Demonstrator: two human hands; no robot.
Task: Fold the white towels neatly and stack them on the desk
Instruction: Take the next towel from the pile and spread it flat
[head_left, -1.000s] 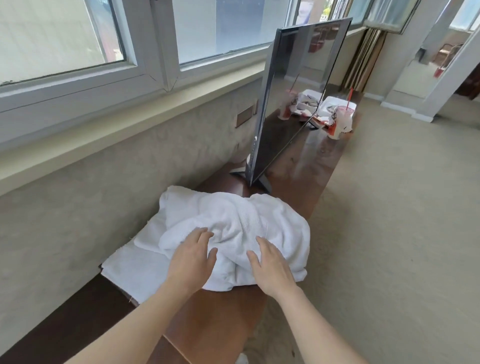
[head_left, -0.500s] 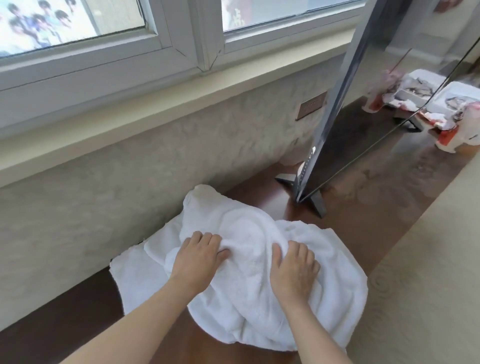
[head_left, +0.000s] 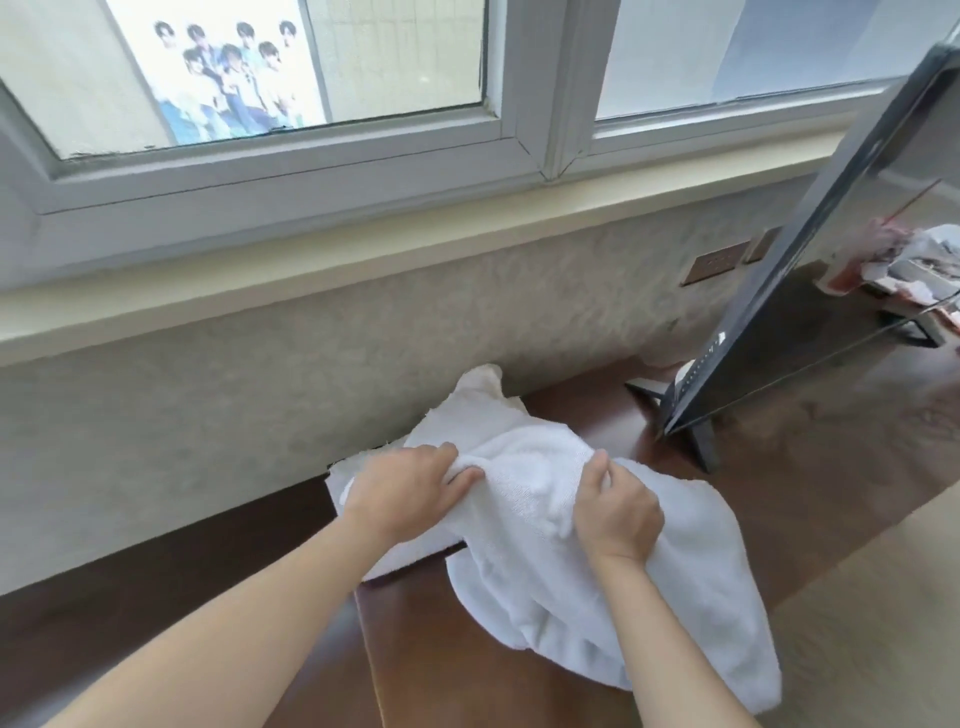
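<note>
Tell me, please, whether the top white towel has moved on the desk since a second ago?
Yes. The top white towel, gripped by both hands, has been drawn toward the desk's front edge and now hangs over it, away from the wall.

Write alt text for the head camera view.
Both hands, left hand and right hand, grip a rumpled white towel over a brown desk below a window; a flat screen stands to the right.

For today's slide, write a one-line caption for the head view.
Both hands, left and right, grip a crumpled white towel on the wooden desk beside a television.
</note>
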